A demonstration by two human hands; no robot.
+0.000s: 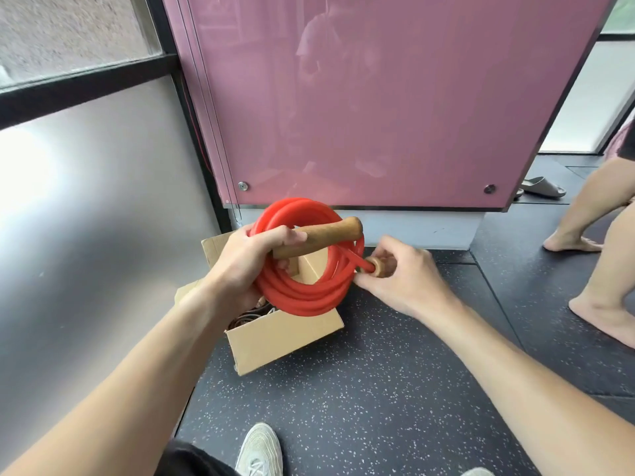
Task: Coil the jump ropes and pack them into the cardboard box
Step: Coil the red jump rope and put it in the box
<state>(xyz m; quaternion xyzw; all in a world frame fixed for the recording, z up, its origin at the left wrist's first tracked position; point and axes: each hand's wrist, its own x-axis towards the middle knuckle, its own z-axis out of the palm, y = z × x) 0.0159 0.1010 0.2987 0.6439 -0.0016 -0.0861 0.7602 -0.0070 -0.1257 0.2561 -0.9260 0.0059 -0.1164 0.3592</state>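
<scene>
Two hands hold the coiled red rope [302, 297] just above the open box [281, 334] on the floor. The left hand [240, 266] has its fingers [288, 237] curled round the rope and one handle [326, 235]. The right hand [395, 273] pinches the other handle [378, 267] at the rope's right edge. I'd tuck that end through the loops with the left grip firm, lest they spring open, then lower it in flat.

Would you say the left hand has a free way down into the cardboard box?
Probably yes: the left hand holds the red coil just over the cardboard box, whose top is open.
</scene>
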